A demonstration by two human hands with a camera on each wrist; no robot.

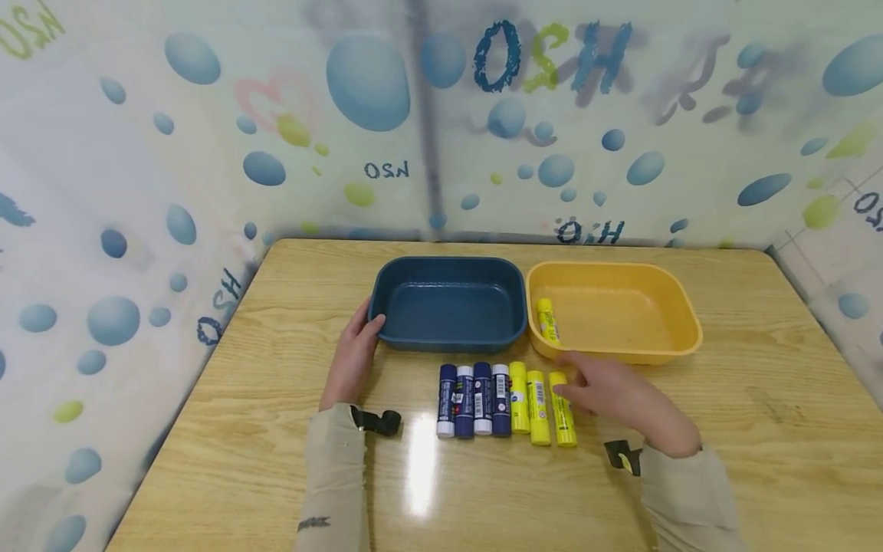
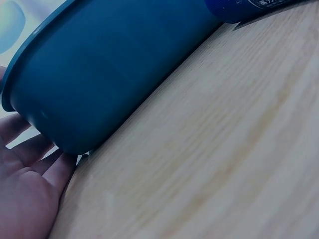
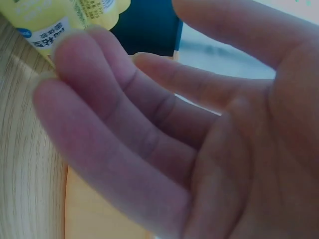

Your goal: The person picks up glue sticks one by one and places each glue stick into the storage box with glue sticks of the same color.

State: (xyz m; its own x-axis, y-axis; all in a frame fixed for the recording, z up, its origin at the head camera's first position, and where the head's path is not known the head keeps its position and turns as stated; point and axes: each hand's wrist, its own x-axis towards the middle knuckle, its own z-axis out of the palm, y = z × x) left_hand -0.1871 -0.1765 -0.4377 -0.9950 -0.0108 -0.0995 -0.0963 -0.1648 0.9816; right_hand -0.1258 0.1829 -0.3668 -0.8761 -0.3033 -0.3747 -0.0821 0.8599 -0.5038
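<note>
My left hand [image 1: 353, 356] grips the left end of the blue bin [image 1: 448, 341], thumb at its rim; in the left wrist view its fingers [image 2: 31, 149] lie against the bin's outer corner [image 2: 75, 99]. My right hand [image 1: 621, 395], holding nothing, hovers by the rightmost yellow glue stick [image 1: 563, 418], at the front edge of the yellow bin [image 1: 621, 356]. Its fingers [image 3: 114, 129] are loosely bent in the right wrist view, with yellow sticks [image 3: 42, 20] beyond them. Two other yellow sticks [image 1: 538, 410] and several blue-and-white ones [image 1: 464, 402] stand in a row. One yellow stick [image 1: 547, 320] leans inside the yellow bin.
Both bins sit side by side on the wooden table [image 1: 241, 429], near its back edge. Behind it hangs a patterned curtain or sheet [image 1: 455, 169]. Dark straps [image 1: 375, 422] are at both wrists.
</note>
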